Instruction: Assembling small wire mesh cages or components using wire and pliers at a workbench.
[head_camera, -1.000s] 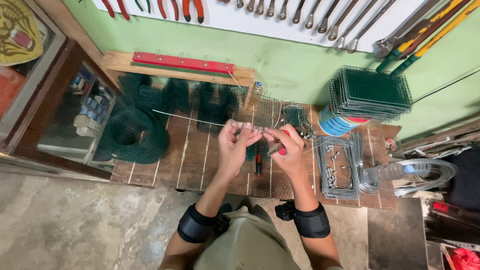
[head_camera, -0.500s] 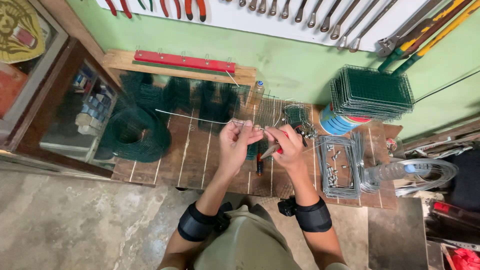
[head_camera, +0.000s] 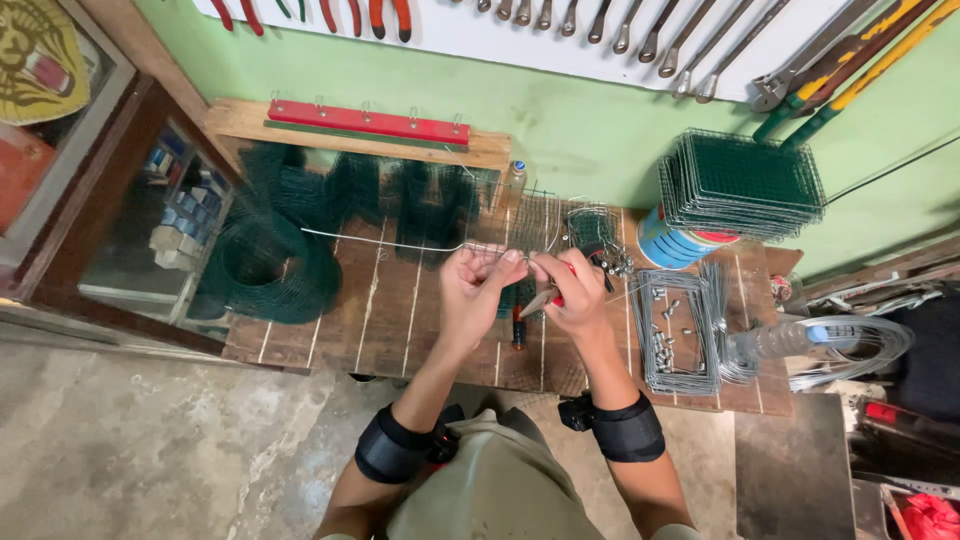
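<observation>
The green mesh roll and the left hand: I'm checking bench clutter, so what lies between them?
Head view: bare wooden bench planks between green mesh roll and left hand, with a long wire crossing above.

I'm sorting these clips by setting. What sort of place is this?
Most likely a small workshop for wire work. Hand tools hang on the wall, rolls of green wire mesh sit on a wooden workbench, and cut mesh panels are stacked alongside.

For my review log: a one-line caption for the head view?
Left hand holds a wire while right hand works red-handled pliers over a wooden workbench.
</observation>
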